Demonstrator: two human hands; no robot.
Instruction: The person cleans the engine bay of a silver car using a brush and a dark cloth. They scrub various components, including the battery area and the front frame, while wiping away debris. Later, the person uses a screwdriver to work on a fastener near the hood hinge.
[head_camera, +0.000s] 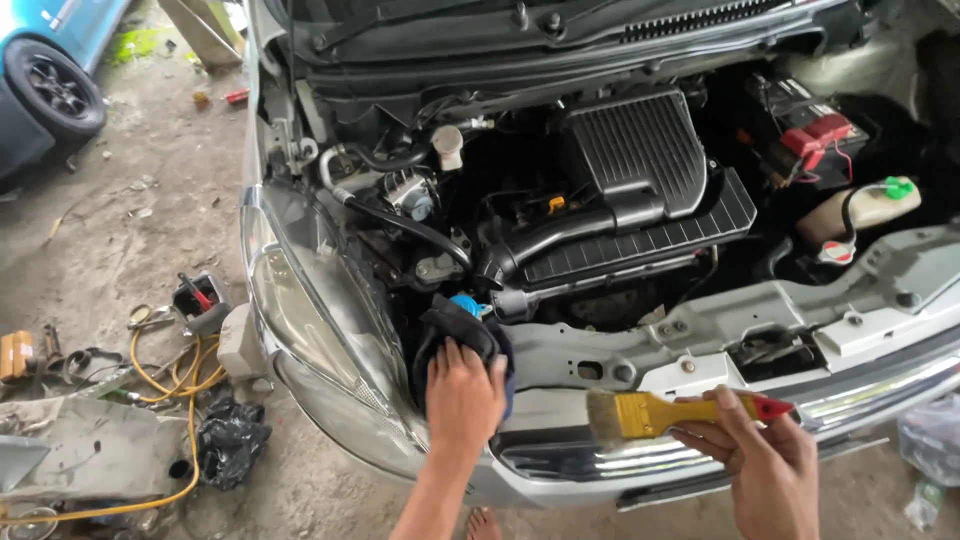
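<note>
Closest to the camera is the right hand (765, 470), down at the front edge of the car, pinching a paintbrush (680, 413) between fingers and thumb. Yellow handle, red tip, pale bristles. The brush lies nearly level along the front edge, bristles pointing toward the left hand, red tip toward the far side of the car. It hangs just over the chrome grille strip (640, 462), and I can't tell if the bristles actually touch anything.

The left hand (462, 392) is pressed flat, fingers spread a little, on a dark rag (455, 335) bunched up at the front corner of the engine bay, right beside the headlight (310, 320). So the rag sits to the left of the brush with a short gap between them, and the bristle end is the end nearer to it.

Further out: a blue cap (466, 303) pokes out just behind the rag, then the black air box (640, 150) mid bay, and the battery (815, 130) at the far back corner. A yellow hose (190, 400) and loose tools lie on the floor by the headlight side.
</note>
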